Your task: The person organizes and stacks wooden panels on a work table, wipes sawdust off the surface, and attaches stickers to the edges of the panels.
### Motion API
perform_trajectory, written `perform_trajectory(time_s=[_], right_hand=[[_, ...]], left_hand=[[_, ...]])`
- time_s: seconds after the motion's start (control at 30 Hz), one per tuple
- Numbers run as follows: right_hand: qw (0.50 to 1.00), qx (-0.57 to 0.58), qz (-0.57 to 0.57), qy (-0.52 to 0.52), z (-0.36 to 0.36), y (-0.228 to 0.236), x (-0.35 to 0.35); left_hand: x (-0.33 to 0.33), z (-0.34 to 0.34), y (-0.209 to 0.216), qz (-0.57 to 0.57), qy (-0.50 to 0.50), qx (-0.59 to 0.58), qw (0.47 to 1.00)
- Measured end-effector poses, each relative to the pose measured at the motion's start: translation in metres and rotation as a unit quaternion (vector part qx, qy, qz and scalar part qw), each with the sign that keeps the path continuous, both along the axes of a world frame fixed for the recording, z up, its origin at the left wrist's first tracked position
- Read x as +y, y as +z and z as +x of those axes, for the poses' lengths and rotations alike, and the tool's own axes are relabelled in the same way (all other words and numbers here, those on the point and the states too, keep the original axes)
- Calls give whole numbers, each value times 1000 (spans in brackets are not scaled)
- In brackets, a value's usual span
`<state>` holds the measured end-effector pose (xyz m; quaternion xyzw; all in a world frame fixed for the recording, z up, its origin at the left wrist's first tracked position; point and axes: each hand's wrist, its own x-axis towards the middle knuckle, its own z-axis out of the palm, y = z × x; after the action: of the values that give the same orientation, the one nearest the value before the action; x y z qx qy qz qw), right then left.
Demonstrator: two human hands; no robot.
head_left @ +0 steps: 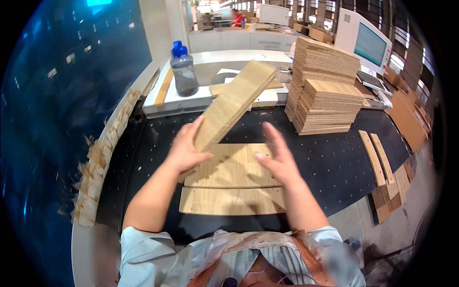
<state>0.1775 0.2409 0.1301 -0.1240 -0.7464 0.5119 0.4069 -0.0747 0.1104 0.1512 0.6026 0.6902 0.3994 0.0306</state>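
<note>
**Bundle of slats tilted up in your left hand, right hand spread**

Your left hand (184, 150) grips the lower part of a bundle of wooden slats (234, 103) near the centre of the frame, its fingers and thumb pinching the long sides. The bundle slants from there toward the upper right, its far end tilted up. Your right hand (283, 165), right of centre, is apart from the bundle, thumb and fingers spread; it is over the right end of a pale wooden board (234, 167) (whether it touches that board, you cannot tell from here). Just below, in the lower middle, a second board (232, 201) with a curved lower edge lies on the black, dotted worktop (325, 167).

At the upper right of the frame you have tall stacks of wooden pieces (330, 105), with a white monitor (368, 43) beyond them. Two narrow strips (375, 158) lie side by side at the right. At the upper left, a dark bottle with a blue cap (185, 76) stands upright on a white ledge (153, 111).
</note>
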Motion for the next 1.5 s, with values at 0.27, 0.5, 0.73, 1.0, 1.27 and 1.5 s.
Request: perform_trajectory(time_s=[0.27,0.5,0.73,1.0,1.27,1.5], right_hand=[[852,-175,11,-494,217,-154,4],[758,-256,93,-593,208,-184,-28],[739,-322,139,-575,206,-178,-26],[744,-327,151,-562,202,-176,-27],[740,-345,144,-559,200,-172,-28],[744,-331,147,-561,196,-167,-28]], left_hand=[[3,-178,-53,-223,36,171,959],[40,-263,-98,-310,35,194,930],[81,-255,-101,-275,139,313,899],[108,-266,-152,-121,210,288,927],[97,-262,-145,-44,370,34,927],[127,-246,-164,237,188,-664,684]])
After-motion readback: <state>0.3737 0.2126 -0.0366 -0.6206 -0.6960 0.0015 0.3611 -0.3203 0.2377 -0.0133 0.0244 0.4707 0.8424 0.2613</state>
